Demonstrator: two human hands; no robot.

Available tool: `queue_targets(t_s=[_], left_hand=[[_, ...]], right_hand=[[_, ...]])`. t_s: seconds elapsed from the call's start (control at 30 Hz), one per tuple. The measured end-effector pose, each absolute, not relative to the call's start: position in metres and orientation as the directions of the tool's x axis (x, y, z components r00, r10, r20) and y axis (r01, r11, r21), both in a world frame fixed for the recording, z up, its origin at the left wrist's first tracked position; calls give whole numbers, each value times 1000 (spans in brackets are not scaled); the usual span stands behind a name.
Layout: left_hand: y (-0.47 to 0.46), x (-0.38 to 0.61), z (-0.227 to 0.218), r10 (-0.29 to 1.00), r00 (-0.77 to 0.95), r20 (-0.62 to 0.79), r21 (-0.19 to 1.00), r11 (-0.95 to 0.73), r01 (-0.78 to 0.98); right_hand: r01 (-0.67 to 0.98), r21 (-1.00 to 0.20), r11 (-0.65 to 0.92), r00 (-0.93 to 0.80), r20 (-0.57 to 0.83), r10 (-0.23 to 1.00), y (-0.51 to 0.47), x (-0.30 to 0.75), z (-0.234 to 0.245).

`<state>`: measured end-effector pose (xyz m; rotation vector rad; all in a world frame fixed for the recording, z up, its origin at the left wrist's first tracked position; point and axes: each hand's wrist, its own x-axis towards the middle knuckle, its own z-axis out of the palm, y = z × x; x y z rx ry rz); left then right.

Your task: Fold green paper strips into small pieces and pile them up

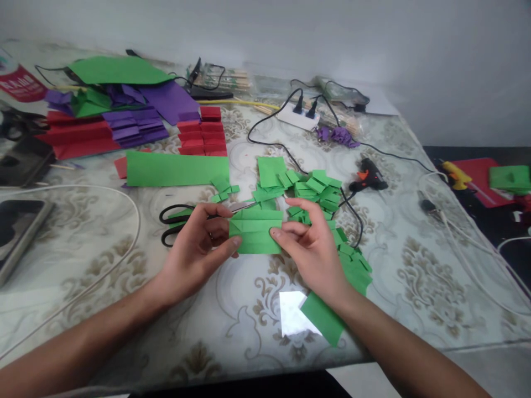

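Between my two hands is a small creased piece of green paper (pixel 257 239), held up over the table. My left hand (pixel 203 237) pinches its left edge, thumb in front and fingers behind. At the right edge, my right hand (pixel 311 243) grips it the same way. Black-handled scissors (pixel 169 225) lie behind my left hand, their blades partly hidden. A heap of small green paper pieces (pixel 317 188) spreads beyond and beside my right hand. Under my right forearm lies a flat green paper piece (pixel 326 318). A long green strip (pixel 178 169) rests farther back on the left.
Red pleated paper (pixel 202 132) and purple pleated paper (pixel 135 126) lie at the back left. A white power strip (pixel 297 116) with black plugs sits at the back. A black glue gun (pixel 369 176) is on the right. On the left are a phone (pixel 19 232) and a white cable (pixel 139 221).
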<state>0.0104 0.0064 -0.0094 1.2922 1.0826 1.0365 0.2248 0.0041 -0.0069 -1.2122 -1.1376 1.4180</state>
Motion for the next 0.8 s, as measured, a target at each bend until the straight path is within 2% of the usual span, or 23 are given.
queue_targets(t_s=[0.2,0.37,0.47,0.57,0.8], left_hand=[[7,5,-16,988,155,26,996,-40,86],[3,5,-18,954,301,-4,985,-49,166],[3,8,-17,945,326,-8,989,-40,140],[4,9,-16,960,281,-11,995,-19,102],[3,11,-19,980,197,-2,995,-18,103]], right_hand=[[-113,-961,-251,-222,-221,950,3,224,-4],[-57,-964,-261,-302,-233,924,1,222,-7],[19,-968,-251,-311,-244,919,-1,221,-10],[48,-967,-250,-293,-253,922,-1,221,-12],[-28,-946,-322,-254,-305,918,1,221,-13]])
